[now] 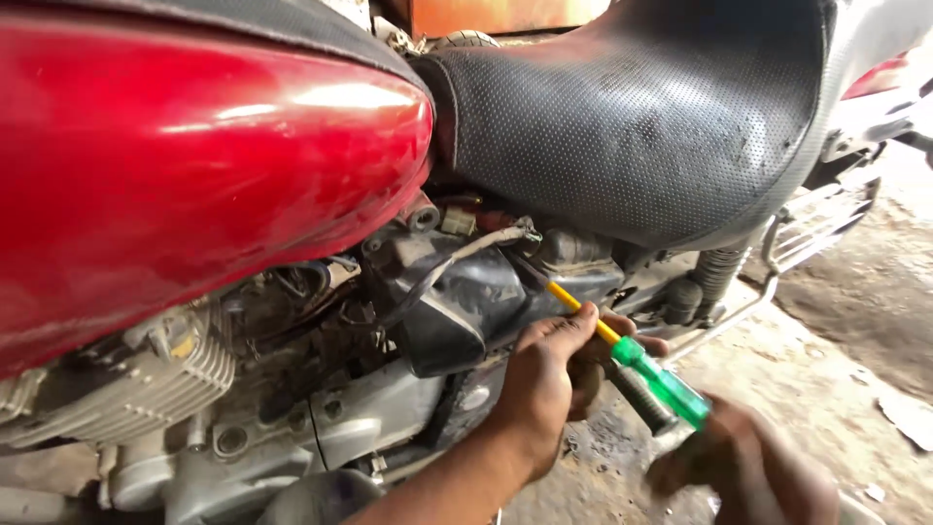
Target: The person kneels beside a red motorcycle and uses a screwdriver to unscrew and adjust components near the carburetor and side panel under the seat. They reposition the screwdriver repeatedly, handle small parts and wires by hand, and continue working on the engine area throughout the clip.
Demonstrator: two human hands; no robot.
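A screwdriver (653, 374) with a green see-through handle and a yellow shaft points up and left at the black plastic box (457, 306) under the motorcycle's seat. My left hand (544, 379) is curled around the yellow shaft just behind the tip, its fingers against the black box. My right hand (753, 467) is blurred at the lower right and closes on the far end of the green handle. The tip of the screwdriver is hidden behind my left fingers.
A red fuel tank (194, 165) fills the upper left and a black perforated seat (632, 117) the upper middle. The grey finned engine (146, 379), wires (457, 255) and a black rubber-covered peg (641, 397) sit below. Dusty ground (836, 369) lies to the right.
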